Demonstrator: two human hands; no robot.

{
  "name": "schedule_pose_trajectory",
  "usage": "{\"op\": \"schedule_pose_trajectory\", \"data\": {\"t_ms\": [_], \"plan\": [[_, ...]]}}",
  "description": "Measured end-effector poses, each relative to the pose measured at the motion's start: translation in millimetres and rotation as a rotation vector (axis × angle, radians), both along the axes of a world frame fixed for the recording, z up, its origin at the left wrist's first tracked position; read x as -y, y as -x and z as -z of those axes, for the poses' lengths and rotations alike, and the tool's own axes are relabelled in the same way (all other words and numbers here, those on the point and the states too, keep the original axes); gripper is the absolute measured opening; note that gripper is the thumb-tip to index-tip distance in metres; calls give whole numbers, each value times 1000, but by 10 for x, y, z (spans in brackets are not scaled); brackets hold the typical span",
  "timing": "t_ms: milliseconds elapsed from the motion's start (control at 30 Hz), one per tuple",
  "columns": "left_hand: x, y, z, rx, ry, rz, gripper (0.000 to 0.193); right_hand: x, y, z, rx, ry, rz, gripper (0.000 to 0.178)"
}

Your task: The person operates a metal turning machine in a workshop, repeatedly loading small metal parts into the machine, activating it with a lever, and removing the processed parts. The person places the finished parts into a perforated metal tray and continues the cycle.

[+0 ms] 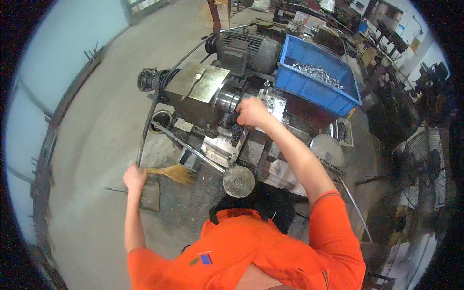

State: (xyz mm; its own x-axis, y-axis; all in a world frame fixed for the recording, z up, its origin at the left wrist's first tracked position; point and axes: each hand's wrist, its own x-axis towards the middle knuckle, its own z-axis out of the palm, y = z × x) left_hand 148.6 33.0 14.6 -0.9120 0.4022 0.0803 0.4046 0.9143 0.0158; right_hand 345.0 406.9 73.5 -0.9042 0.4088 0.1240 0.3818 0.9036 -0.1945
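My left hand (135, 178) is wrapped round the lower end of a long dark lever (147, 123), which slants up to the back of a small lathe. A straw brush (178, 172) lies just right of that hand, on the floor side of the machine. At the lathe's round metal chuck (227, 99), my right hand (252, 112) has its fingers curled in against the front. Whatever those fingers pinch is hidden behind the hand. The boxy headstock (195, 92) carries a flat metal plate with a small tool on top.
A blue crate (316, 72) of small metal parts stands behind the lathe at right, beside a ribbed motor (249, 53). A round disc (239, 181) on a metal bar sits close to my body. Another round plate (327, 150) lies right of my forearm.
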Motion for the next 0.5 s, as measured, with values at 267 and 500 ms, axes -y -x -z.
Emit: {"op": "schedule_pose_trajectory", "data": {"t_ms": [267, 500], "plan": [[-212, -14, -102, 3, -72, 2, 42, 55, -14, -181, 146, -67, 141, 21], [-601, -428, -723, 78, -403, 541, 38, 523, -744, -336, -515, -75, -321, 34]]}}
